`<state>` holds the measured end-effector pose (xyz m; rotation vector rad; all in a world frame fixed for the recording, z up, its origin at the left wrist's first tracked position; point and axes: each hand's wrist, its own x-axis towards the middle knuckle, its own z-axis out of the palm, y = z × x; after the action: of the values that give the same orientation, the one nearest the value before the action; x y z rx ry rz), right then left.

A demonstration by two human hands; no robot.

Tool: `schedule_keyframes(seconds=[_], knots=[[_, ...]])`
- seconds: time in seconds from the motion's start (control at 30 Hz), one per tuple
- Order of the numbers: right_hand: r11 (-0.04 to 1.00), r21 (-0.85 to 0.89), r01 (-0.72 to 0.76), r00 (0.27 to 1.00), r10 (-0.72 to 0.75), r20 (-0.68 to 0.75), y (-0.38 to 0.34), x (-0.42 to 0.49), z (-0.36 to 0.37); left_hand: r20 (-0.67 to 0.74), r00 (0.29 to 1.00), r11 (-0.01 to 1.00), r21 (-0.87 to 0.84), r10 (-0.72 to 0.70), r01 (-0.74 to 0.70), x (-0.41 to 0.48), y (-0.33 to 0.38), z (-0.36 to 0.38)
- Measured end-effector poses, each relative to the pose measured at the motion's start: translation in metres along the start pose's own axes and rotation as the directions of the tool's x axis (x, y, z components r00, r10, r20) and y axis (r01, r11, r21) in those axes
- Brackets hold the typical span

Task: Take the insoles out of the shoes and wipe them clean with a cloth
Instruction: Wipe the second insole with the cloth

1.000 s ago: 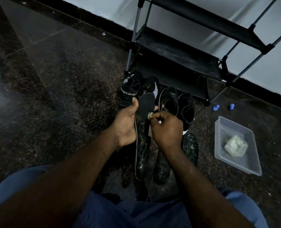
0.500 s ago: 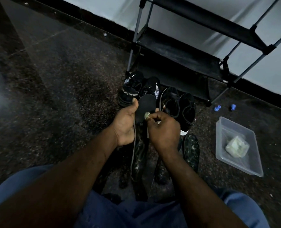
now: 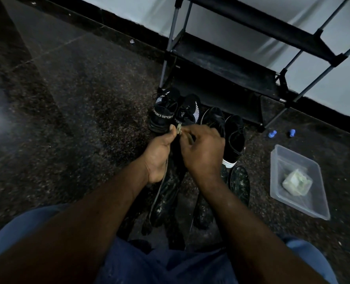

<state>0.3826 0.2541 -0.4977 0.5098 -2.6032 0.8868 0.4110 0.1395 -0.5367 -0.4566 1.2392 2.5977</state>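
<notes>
Left of the shoe rack (image 3: 221, 64): dark speckled floor (image 3: 77, 119). Just in front of the rack's left leg: a pair of black sport shoes (image 3: 163, 112), side by side, white lettering across the tongues.

Nearer than these, out from the rack's left half: the left hand (image 3: 159, 154), fingers curled round the held insole (image 3: 165, 199), thumb pressed at its upper end. Dark and speckled, turned almost edge-on, lower end down toward the blue trousers (image 3: 170, 263).

At the insole's top: a small pale cloth (image 3: 178, 130), pinched between thumb and forefinger of the right hand (image 3: 202, 152). Other fingers curled, knuckles up, cloth pressed to the insole beside the left thumb.

Beyond the right hand, before the rack's middle: a pair of plain black shoes (image 3: 234, 136), white heel edge turned away from the rack. Farther out from the rack than those shoes: more dark insoles (image 3: 239, 181) flat on the floor, partly hidden by the right forearm.

Just off the rack's right leg: two small blue caps (image 3: 272, 133), apart from each other. Farther out from that leg: a clear plastic tub (image 3: 313, 203) with a crumpled pale wad (image 3: 296, 181) inside.
</notes>
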Motion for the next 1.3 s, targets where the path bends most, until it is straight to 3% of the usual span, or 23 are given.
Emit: schedule_keyframes(seconds=[0.1,0.37,0.6,0.7,0.77,0.9,1.0,1.1,1.3], knots=[[0.986,-0.165,-0.013,1.0,0.009,-0.028,0.014,0.012,-0.006,0.025,1.0,0.999,-0.049,0.001,0.0,-0.005,0.002,0.008],[0.977,-0.211,-0.003,0.998,0.016,0.059,0.025,-0.026,-0.008,-0.011,0.999,0.997,-0.062,0.045,-0.046,0.003,0.003,0.001],[0.992,-0.083,-0.092,0.995,0.089,-0.042,0.023,0.011,-0.011,-0.006,1.0,0.997,-0.071,0.009,-0.01,0.001,0.0,0.002],[0.999,-0.02,0.036,0.999,-0.035,0.003,0.009,0.011,-0.006,-0.042,0.998,0.999,-0.005,0.052,-0.052,-0.003,0.001,0.007],[0.992,-0.042,0.118,0.993,-0.117,0.036,0.002,-0.005,-0.001,-0.104,0.99,0.994,0.065,0.095,-0.088,-0.002,-0.001,0.009],[0.98,-0.147,0.131,0.991,-0.133,-0.006,0.004,-0.005,-0.001,-0.135,0.982,0.988,0.105,0.13,-0.116,0.0,-0.003,0.006],[0.965,-0.254,0.062,0.995,-0.08,-0.059,0.008,0.022,-0.005,-0.064,0.993,0.994,0.047,0.1,-0.097,0.006,0.0,0.0],[0.961,-0.271,0.053,0.998,-0.061,-0.021,0.013,0.023,-0.011,0.016,0.998,0.995,-0.075,0.059,-0.058,0.009,0.0,-0.006],[0.937,-0.343,0.069,0.996,-0.047,0.072,0.017,-0.008,-0.015,-0.138,0.987,0.996,-0.023,0.086,-0.09,0.012,0.002,-0.009]])
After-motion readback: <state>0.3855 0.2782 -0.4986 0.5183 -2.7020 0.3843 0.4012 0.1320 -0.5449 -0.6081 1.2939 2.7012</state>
